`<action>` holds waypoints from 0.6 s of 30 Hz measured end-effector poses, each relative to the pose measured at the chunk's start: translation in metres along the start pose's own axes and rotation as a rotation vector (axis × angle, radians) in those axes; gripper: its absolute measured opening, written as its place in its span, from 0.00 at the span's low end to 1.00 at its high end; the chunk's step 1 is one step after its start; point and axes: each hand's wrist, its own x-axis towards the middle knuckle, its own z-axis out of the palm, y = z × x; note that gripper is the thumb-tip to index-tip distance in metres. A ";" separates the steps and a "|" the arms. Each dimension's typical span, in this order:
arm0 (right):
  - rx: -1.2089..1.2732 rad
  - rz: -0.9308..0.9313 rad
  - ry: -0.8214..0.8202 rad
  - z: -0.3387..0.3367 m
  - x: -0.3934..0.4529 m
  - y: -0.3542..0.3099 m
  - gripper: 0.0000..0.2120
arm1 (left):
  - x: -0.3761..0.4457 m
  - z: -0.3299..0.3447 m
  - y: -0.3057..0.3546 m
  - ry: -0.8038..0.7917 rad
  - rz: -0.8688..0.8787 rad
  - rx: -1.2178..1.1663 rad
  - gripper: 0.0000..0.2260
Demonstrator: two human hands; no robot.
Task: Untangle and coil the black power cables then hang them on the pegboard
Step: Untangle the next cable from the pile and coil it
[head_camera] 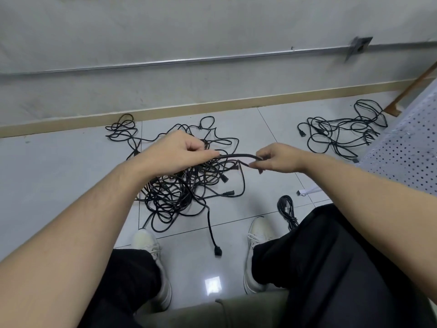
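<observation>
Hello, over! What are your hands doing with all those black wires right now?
Left hand and right hand both pinch one black cable, stretched between them. Big tangled pile on the floor underneath. Pegboard at right, nothing hung.

A short run of doubled black cable stretches level between the fingers of the left hand and the pinching fingertips of the right hand. Directly below those fingers sprawls a dense tangle of black power cables, one plug end trailing nearer than the fingers. Beyond the right fingertips lies a looser heap; below them, a small coiled bundle. The perforated pegboard leans farther right.
</observation>
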 end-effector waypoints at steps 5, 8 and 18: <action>-0.030 0.001 0.046 -0.001 0.002 0.012 0.16 | -0.004 -0.019 -0.013 -0.086 -0.070 0.144 0.26; 0.008 -0.088 0.169 -0.003 0.001 -0.010 0.15 | -0.004 -0.027 -0.036 -0.082 -0.119 0.128 0.23; -0.319 -0.363 0.163 0.008 -0.021 -0.085 0.12 | 0.000 0.004 -0.013 -0.100 -0.053 -0.291 0.17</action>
